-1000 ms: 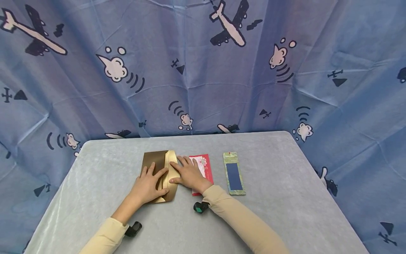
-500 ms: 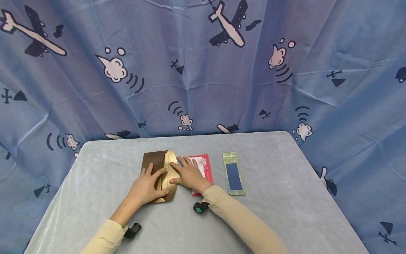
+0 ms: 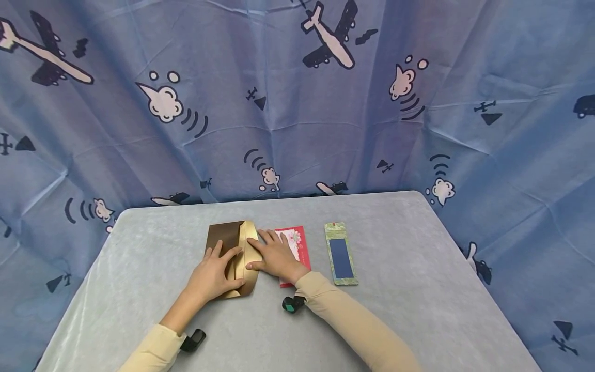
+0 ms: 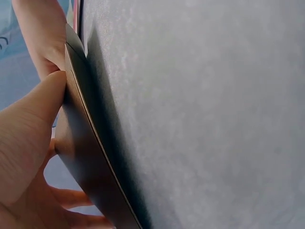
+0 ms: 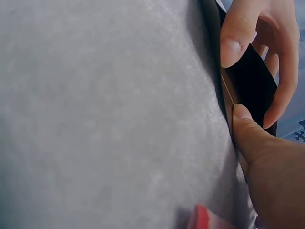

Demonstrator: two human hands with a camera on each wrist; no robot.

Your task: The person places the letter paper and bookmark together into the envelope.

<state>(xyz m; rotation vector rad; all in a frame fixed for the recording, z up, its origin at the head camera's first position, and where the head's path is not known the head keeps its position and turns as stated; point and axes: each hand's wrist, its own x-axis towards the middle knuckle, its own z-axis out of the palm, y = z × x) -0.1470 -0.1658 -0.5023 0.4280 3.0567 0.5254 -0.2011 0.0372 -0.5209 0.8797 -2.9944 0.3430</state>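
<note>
A brown-gold envelope (image 3: 225,231) lies at the table's middle left, its light gold flap (image 3: 251,240) folded over along the right side. My left hand (image 3: 210,276) rests on the envelope with fingers spread, the thumb and forefinger reaching toward the flap's edge. From the other side, my right hand (image 3: 279,258) presses the flap, thumb and forefinger on it and the other fingers stretched past its right edge. In the left wrist view, the envelope (image 4: 90,148) shows edge-on, with the left thumb (image 4: 45,95) at its edge. The right thumb (image 5: 248,131) touches it in the right wrist view.
A red and white flowered card (image 3: 302,248) lies partly under the right hand and wrist. Right of it is a green-bordered strip with a dark blue panel (image 3: 341,258). The grey-covered table (image 3: 395,248) ends at a blue airplane-print curtain (image 3: 288,103).
The left fingers have drawn slightly back toward the body across the envelope. My right hand keeps its place on the flap. The head view has shifted a little.
</note>
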